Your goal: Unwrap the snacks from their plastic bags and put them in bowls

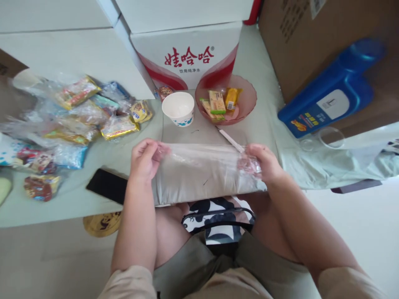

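Note:
A clear plastic bag [202, 155] is stretched flat between both hands over a grey pad [199, 182]. My left hand [145, 160] pinches the bag's left end, fingers closed. My right hand [263, 162] grips the crumpled right end, fingers closed as well. Just behind the bag stand a white paper cup [178, 109] and a pink glass bowl [246, 104] holding several wrapped snacks [218, 104]. A thin white stick [230, 139] lies between the bowl and my right hand.
A heap of snack packets [77, 112] in clear wrap fills the left side. A black phone [107, 185] lies by my left wrist. A white water carton [187, 54] stands behind, a blue jug [333, 89] and a brown cardboard box [311, 33] at right.

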The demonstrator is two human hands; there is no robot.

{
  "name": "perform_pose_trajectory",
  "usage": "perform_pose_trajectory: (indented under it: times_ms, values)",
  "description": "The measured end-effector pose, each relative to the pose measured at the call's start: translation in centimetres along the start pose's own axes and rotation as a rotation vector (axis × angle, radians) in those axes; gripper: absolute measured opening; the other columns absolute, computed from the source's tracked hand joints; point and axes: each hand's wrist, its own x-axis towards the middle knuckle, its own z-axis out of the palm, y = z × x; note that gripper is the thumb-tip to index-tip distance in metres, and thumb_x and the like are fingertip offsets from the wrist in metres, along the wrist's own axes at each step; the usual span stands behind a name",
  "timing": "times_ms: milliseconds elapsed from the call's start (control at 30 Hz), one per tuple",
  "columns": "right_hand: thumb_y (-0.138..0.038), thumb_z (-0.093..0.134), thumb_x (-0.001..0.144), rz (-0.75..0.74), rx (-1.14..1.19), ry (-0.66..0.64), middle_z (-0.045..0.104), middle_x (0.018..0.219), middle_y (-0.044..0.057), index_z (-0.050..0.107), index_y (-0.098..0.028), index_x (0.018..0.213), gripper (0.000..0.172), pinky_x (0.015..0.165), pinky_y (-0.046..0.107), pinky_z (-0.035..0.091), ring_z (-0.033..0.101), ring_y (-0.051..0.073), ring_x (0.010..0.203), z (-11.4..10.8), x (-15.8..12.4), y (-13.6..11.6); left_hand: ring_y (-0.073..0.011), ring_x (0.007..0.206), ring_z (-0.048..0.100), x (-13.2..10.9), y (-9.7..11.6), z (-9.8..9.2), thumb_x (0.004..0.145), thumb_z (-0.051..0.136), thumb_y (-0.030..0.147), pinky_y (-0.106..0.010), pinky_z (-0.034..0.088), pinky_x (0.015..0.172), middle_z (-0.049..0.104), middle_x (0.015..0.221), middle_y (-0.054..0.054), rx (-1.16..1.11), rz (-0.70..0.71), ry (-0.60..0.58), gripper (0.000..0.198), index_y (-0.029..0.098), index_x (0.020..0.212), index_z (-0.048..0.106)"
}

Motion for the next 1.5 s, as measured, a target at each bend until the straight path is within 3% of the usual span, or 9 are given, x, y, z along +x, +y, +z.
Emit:
perform_pose_trajectory:
  times_ms: [133, 267, 367, 500, 733, 867, 1100, 1333, 1500]
  values:
    - [-0.081, 0.055, 0.082, 0.187, 0.254, -0.203, 0.035, 0.037, -0.006, 0.05, -0.024, 0.056, 0.063, 0.044, 0.03, 0.041, 0.037, 0.012, 0.032, -0.8, 0.2, 0.2, -0.0075, 0.027, 0.035, -0.5, 1.1, 0.9, 0.085, 0.067, 0.039, -0.019, 0.014, 0.028, 0.052, 0.047, 0.007, 0.115, -0.341, -0.101, 0.021, 0.023, 0.077, 0.057]
    - [-0.074, 0.073, 0.073, 0.126, 0.279, -0.059, 0.071, 0.079, 0.001, 0.067, -0.026, 0.088, 0.051, 0.07, 0.035, 0.058, 0.069, 0.018, 0.072, 1.1, 1.8, 1.5, -0.0066, 0.028, 0.037, -0.4, 0.8, 2.3, 0.088, 0.061, 0.022, -0.016, 0.021, 0.03, 0.047, 0.042, 0.008, 0.256, -0.542, -0.35, 0.014, 0.02, 0.075, 0.058]
    - [-0.061, 0.083, 0.07, 0.301, 0.116, -0.253, 0.075, 0.11, 0.006, 0.066, -0.026, 0.116, 0.061, 0.074, 0.031, 0.059, 0.074, 0.019, 0.089, 4.2, 2.4, 2.4, -0.0067, 0.028, 0.038, -0.4, 0.3, 3.3, 0.09, 0.062, 0.024, -0.017, 0.027, 0.032, 0.053, 0.043, 0.006, 0.273, -0.575, -0.531, 0.015, 0.019, 0.076, 0.059]
    - [-0.05, 0.07, 0.088, 0.382, -0.202, -0.485, 0.067, 0.065, -0.001, 0.071, -0.018, 0.095, 0.034, 0.048, 0.023, 0.043, 0.057, 0.01, 0.05, 7.1, 2.4, 2.6, -0.0066, 0.031, 0.041, 0.3, -0.2, 3.7, 0.088, 0.069, 0.03, -0.017, 0.023, 0.033, 0.059, 0.048, 0.003, 0.193, -0.54, -0.505, 0.019, 0.019, 0.076, 0.059]
    - [-0.065, 0.066, 0.083, 0.189, 0.045, -0.04, 0.055, 0.048, -0.005, 0.068, -0.02, 0.092, 0.046, 0.039, 0.024, 0.035, 0.047, 0.01, 0.038, 8.0, 4.1, 2.8, -0.024, 0.091, 0.077, 2.7, -1.8, 3.3, 0.093, 0.052, 0.067, -0.03, 0.06, 0.07, 0.078, 0.095, -0.009, -0.349, -0.387, -0.189, 0.054, 0.02, 0.111, 0.069]
    - [-0.065, 0.065, 0.084, 0.147, 0.064, 0.162, 0.049, 0.047, -0.007, 0.07, -0.021, 0.102, 0.048, 0.035, 0.024, 0.029, 0.041, 0.01, 0.036, 8.2, 5.3, 3.4, -0.0318, 0.118, 0.071, 2.2, -2.9, 5.4, 0.089, 0.05, 0.076, -0.04, 0.062, 0.089, 0.077, 0.112, -0.014, -0.471, -0.489, -0.331, 0.064, 0.018, 0.108, 0.069]
    - [-0.045, 0.058, 0.089, 0.06, -0.023, 0.226, 0.06, 0.064, -0.003, 0.068, -0.025, 0.115, 0.034, 0.044, 0.026, 0.04, 0.05, 0.011, 0.045, 6.9, 5.4, 3.7, -0.018, 0.068, 0.074, 1.0, -2.1, 6.7, 0.077, 0.077, 0.027, -0.024, 0.055, 0.06, 0.077, 0.08, -0.005, -0.096, -0.625, -0.524, 0.038, 0.017, 0.112, 0.067]
    - [-0.027, 0.061, 0.073, -0.065, 0.032, 0.287, 0.067, 0.121, 0.005, 0.071, -0.022, 0.086, 0.016, 0.051, 0.027, 0.041, 0.05, 0.006, 0.056, 5.8, 5.4, 4.0, -0.0179, 0.061, 0.072, 0.4, -1.6, 5.9, 0.074, 0.082, 0.038, -0.024, 0.054, 0.056, 0.073, 0.069, 0.001, -0.04, -0.489, -0.572, 0.066, 0.024, 0.133, 0.055]
    - [-0.024, 0.063, 0.063, -0.099, 0.186, 0.377, 0.065, 0.12, 0.004, 0.052, -0.019, 0.056, 0.014, 0.057, 0.027, 0.041, 0.048, 0.008, 0.064, 6.2, 5.3, 3.2, -0.0142, 0.044, 0.061, -0.5, -1.5, 6.5, 0.077, 0.073, 0.033, -0.023, 0.047, 0.045, 0.063, 0.053, 0.005, -0.071, -0.423, -0.462, 0.031, 0.023, 0.105, 0.066]
